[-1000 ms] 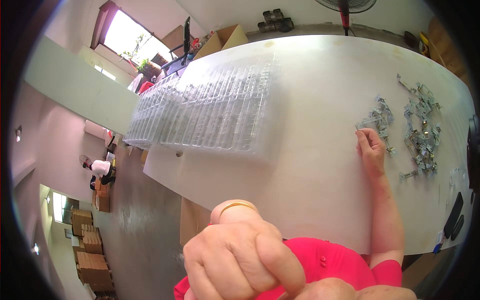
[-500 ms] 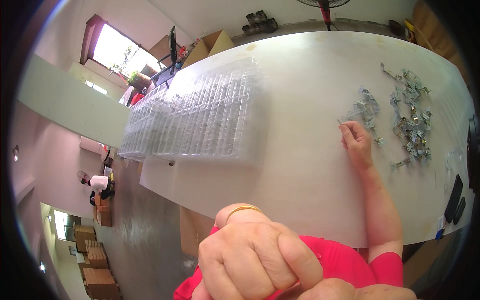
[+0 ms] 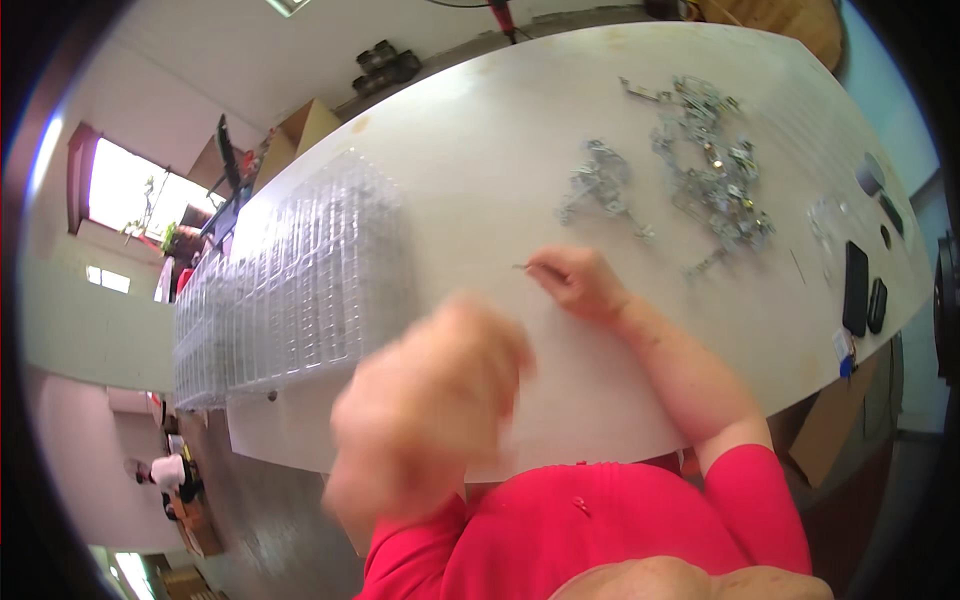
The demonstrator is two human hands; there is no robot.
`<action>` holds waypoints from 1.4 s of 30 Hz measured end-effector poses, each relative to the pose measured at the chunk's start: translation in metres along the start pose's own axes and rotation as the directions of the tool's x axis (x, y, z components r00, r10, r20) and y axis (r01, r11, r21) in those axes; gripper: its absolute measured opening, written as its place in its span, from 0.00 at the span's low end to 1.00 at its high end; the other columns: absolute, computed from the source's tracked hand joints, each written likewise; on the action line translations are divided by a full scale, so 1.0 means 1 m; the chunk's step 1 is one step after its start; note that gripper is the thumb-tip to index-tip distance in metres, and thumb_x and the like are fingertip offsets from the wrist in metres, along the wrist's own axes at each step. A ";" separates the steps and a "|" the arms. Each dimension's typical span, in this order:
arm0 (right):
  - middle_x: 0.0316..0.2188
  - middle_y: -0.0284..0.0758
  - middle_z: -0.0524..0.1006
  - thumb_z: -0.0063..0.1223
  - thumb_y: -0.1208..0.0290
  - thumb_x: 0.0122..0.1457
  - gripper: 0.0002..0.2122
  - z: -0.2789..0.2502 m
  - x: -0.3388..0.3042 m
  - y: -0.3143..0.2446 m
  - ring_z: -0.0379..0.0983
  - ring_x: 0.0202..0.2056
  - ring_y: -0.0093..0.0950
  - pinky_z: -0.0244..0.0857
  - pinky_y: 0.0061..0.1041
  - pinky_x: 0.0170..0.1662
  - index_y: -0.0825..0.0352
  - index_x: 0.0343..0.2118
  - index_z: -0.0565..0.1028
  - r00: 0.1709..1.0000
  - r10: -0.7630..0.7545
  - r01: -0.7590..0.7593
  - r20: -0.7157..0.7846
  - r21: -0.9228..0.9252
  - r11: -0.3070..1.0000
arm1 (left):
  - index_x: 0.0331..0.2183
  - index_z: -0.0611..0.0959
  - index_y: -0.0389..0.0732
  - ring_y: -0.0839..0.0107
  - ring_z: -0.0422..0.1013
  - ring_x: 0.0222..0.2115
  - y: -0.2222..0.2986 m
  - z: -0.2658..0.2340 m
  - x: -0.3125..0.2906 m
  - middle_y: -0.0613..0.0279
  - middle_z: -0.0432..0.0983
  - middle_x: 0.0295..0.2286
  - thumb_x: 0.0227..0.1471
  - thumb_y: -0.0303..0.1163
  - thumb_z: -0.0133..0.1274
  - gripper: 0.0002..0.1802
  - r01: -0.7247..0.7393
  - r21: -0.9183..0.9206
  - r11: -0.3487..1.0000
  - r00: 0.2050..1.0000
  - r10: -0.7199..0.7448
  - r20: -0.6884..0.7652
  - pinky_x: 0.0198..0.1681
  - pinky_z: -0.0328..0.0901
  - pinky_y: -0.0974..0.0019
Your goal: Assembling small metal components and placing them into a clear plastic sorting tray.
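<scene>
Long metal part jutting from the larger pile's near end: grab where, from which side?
Likely best to pinch the metal part by its outer end, coming from the near left. It is elongated, and that end juts clear of the larger pile, while the other meets the jumble.

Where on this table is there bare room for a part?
Widest: the white table between the clear trays and smaller metal-part pile, beyond the right hand. Another: between the right forearm and larger pile. Crowded: both piles, the trays, and the black objects at right.

Bright pinkish-red top (image 3: 610, 525) with short sleeves (image 3: 750, 490) and small red buttons (image 3: 580, 504)
</scene>
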State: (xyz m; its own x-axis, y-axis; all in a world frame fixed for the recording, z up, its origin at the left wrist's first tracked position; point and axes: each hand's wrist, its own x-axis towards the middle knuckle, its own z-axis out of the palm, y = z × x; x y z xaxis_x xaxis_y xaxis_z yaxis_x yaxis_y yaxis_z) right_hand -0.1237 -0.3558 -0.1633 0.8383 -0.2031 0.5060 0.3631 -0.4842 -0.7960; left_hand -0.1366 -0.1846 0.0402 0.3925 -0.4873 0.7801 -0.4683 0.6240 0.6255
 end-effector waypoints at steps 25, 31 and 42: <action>0.30 0.36 0.80 0.46 0.66 0.63 0.07 -0.004 -0.005 0.003 0.76 0.33 0.40 0.69 0.39 0.38 0.59 0.38 0.76 0.941 0.026 0.033 0.338 -0.167 0.985 | 0.29 0.77 0.35 0.49 0.73 0.35 -0.269 -0.014 -0.009 0.49 0.78 0.31 0.47 0.31 0.58 0.10 0.096 0.966 0.241 0.818 -0.572 0.061 0.41 0.65 0.52; 0.31 0.36 0.80 0.48 0.68 0.62 0.07 -0.006 -0.007 -0.001 0.76 0.32 0.40 0.69 0.39 0.36 0.59 0.37 0.78 0.947 0.017 0.044 0.320 -0.182 0.982 | 0.29 0.76 0.36 0.49 0.73 0.33 -0.253 -0.006 -0.006 0.48 0.77 0.29 0.48 0.29 0.56 0.07 0.101 0.910 0.401 0.873 -0.475 0.113 0.39 0.64 0.51; 0.25 0.37 0.78 0.56 0.71 0.58 0.04 -0.014 -0.007 -0.003 0.75 0.27 0.32 0.68 0.30 0.32 0.64 0.32 0.78 0.974 0.130 -0.136 0.183 0.020 0.990 | 0.38 0.77 0.33 0.63 0.79 0.36 -0.190 -0.064 -0.018 0.53 0.80 0.33 0.59 0.28 0.53 0.08 0.813 -0.131 0.567 0.560 -0.823 -0.089 0.42 0.73 0.65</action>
State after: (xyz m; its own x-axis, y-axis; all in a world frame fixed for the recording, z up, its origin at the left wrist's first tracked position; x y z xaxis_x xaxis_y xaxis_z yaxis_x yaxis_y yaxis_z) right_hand -0.1365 -0.3643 -0.1597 0.9386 -0.1056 0.3285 0.2534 -0.4351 -0.8640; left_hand -0.0044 -0.2552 -0.0935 0.6763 -0.7324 -0.0794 0.1569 0.0379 0.9869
